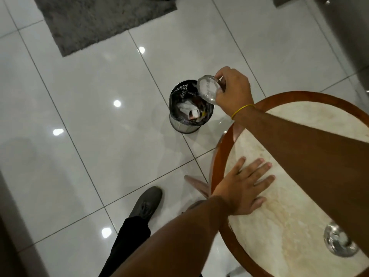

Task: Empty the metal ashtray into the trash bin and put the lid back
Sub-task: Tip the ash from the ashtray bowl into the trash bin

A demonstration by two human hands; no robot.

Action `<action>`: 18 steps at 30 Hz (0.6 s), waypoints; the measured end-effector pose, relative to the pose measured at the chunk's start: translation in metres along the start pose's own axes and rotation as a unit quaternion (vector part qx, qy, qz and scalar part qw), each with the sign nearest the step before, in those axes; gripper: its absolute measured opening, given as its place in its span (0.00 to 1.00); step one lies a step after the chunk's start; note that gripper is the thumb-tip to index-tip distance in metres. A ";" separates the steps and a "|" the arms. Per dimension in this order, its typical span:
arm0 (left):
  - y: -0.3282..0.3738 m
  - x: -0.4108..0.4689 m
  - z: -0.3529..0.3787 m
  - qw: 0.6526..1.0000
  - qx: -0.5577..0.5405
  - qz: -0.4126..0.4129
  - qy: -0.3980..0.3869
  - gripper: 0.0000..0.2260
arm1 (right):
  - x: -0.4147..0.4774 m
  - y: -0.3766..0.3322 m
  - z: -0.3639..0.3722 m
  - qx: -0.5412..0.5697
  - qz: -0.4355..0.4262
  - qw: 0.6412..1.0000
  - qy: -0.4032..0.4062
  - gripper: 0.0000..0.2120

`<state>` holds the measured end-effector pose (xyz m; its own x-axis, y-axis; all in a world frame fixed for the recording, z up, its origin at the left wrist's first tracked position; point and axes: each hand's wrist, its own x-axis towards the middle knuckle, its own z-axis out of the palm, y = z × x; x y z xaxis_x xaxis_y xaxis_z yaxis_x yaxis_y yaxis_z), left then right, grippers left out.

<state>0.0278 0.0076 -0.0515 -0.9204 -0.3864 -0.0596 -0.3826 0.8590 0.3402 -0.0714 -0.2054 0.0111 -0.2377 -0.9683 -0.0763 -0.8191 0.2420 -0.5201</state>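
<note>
My right hand (232, 88) grips the round metal ashtray (207, 88), tipped on its side with its pale, ash-dusted inside facing left, directly above the trash bin (189, 124). That bin is a small shiny metal cylinder on the floor, open on top and full of crumpled paper and wrappers. The ashtray's shiny metal lid (339, 243) lies on the table near its lower right edge, partly hidden by my right forearm. My left hand (245, 188) rests flat, fingers spread, on the table top.
A round table (219, 148) with a marble top and reddish wooden rim fills the right side. The floor is glossy white tile. A grey rug (95, 21) lies at the top left. My dark shoe (146, 202) stands below the bin.
</note>
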 end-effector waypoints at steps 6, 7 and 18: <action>-0.001 -0.002 0.000 1.000 0.023 -0.002 -0.002 0.31 | 0.010 -0.014 0.020 -0.048 -0.054 0.997 -0.025 0.15; -0.001 -0.002 0.000 1.000 0.025 -0.002 -0.001 0.31 | 0.010 -0.016 0.022 -0.059 -0.062 0.996 -0.035 0.15; -0.002 -0.002 -0.005 0.999 0.032 0.003 -0.019 0.31 | 0.013 -0.024 0.037 -0.098 -0.095 0.989 -0.051 0.15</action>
<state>0.0312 0.0053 -0.0472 -0.9243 -0.3697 -0.0949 -0.3812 0.8813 0.2793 -0.0355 -0.2264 -0.0083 -0.0241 -0.9962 -0.0838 -0.9320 0.0527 -0.3585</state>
